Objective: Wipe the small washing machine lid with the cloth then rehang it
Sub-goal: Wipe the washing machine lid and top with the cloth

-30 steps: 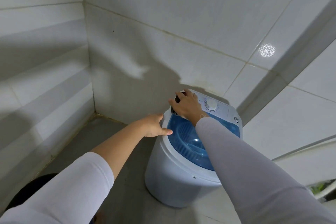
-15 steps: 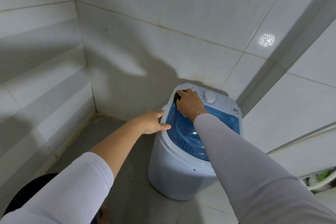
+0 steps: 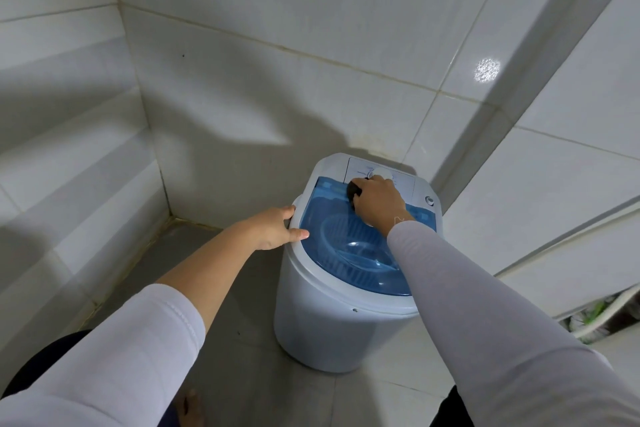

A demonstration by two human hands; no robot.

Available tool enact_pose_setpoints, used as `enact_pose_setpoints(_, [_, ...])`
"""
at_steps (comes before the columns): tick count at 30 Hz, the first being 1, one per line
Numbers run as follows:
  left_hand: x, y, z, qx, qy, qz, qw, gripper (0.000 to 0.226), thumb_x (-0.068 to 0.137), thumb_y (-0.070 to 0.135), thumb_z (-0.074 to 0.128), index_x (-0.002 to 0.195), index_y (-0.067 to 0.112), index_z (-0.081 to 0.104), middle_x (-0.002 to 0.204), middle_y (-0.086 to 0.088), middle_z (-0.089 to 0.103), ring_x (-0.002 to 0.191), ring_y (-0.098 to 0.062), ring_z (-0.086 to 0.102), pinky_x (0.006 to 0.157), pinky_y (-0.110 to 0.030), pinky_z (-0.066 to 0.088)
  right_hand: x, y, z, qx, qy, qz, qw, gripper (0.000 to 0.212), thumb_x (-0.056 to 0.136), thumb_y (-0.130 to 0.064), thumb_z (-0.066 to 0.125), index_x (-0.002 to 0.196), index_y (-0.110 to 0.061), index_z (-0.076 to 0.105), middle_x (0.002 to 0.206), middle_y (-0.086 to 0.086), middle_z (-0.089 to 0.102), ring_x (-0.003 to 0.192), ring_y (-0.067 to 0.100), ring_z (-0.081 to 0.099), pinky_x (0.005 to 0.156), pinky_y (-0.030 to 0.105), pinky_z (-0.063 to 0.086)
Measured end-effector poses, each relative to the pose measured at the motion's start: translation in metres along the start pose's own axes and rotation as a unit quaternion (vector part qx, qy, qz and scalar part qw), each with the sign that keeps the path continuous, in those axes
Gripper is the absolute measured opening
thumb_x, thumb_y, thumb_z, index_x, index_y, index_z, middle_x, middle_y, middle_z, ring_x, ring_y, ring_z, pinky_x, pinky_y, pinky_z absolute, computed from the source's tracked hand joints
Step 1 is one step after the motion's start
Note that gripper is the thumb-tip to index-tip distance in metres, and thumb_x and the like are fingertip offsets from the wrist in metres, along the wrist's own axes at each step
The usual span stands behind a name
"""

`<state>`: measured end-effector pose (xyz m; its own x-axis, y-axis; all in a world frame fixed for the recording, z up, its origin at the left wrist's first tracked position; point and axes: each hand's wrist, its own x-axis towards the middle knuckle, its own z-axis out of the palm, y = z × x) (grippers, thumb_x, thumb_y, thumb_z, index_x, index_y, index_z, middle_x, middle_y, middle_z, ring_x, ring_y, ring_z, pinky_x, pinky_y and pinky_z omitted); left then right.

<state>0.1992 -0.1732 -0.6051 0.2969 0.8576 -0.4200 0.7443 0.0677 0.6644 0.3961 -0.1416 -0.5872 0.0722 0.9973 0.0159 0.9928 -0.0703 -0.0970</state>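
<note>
1. The step in hand looks like the wiping itself: the right hand (image 3: 379,199) presses a dark cloth (image 3: 354,191) onto the far edge of the blue lid (image 3: 349,253) of the small washing machine (image 3: 322,329), just in front of the white dial (image 3: 381,173).
2. To do it well, keep the cloth flat under the palm and draw it in overlapping passes from the far edge toward the near rim, so the ribbed middle of the lid is not skipped.
3. Press lightly; the lid is thin see-through plastic and would likely flex under a heavy push.
4. The left hand (image 3: 273,227) helps here: its fingers curl around the left rim with the thumb lying along the lid's edge, bracing the machine so it does not slide on the floor (image 3: 249,374).
5. The right hand is closed over the cloth, fingers bunched on top; only a dark fold peeks out at its left side.
6. Most of the lid lies nearer the person than the cloth, partly hidden under the right sleeve (image 3: 485,315).
7. No hook or rail for rehanging is in view.
</note>
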Motion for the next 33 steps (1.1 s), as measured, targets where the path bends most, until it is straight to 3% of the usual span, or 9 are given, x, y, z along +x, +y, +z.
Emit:
enact_pose_setpoints(8, [-0.003, 0.002, 0.003, 0.000, 0.015, -0.002, 1.000, 0.071, 0.093, 0.038, 0.053, 0.151, 0.018, 0.018, 0.158, -0.002, 0.024, 0.144, -0.024, 0.028, 0.115, -0.033, 0.024, -0.015, 0.038, -0.004, 0.019, 0.006, 0.041, 0.999, 0.041, 0.094, -0.012, 0.040, 0.134, -0.020, 0.047, 0.127, 0.016, 0.050, 0.118, 0.035, 0.043, 0.091, 0.043, 0.044])
enact_pose_setpoints(14, [-0.003, 0.003, 0.004, 0.000, 0.018, -0.006, 1.000, 0.071, 0.094, 0.037, 0.053, 0.151, 0.017, 0.017, 0.158, -0.002, 0.023, 0.145, -0.023, 0.025, 0.117, -0.034, 0.021, -0.025, 0.065, -0.007, 0.004, 0.011, 0.052, 0.999, 0.033, 0.092, -0.010, 0.042, 0.119, -0.019, 0.058, 0.121, 0.016, 0.054, 0.112, 0.037, 0.048, 0.093, 0.037, 0.042])
enact_pose_setpoints(22, [-0.006, 0.005, 0.006, 0.012, 0.027, -0.012, 0.999, 0.070, 0.094, 0.039, 0.051, 0.152, 0.018, 0.018, 0.158, -0.003, 0.023, 0.144, -0.025, 0.026, 0.116, -0.036, 0.022, -0.037, 0.092, -0.006, -0.003, 0.026, 0.075, 0.997, 0.031, 0.093, -0.013, 0.042, 0.120, -0.017, 0.057, 0.122, 0.016, 0.054, 0.113, 0.037, 0.049, 0.096, 0.039, 0.040])
enact_pose_setpoints(33, [-0.012, 0.005, 0.008, -0.006, 0.040, -0.006, 0.999, 0.067, 0.095, 0.037, 0.050, 0.151, 0.018, 0.020, 0.157, -0.004, 0.026, 0.143, -0.026, 0.030, 0.115, -0.037, 0.025, -0.042, 0.085, -0.032, 0.022, 0.015, 0.132, 0.991, 0.030, 0.091, -0.012, 0.045, 0.117, -0.007, 0.059, 0.117, 0.021, 0.061, 0.106, 0.038, 0.056, 0.087, 0.036, 0.046])
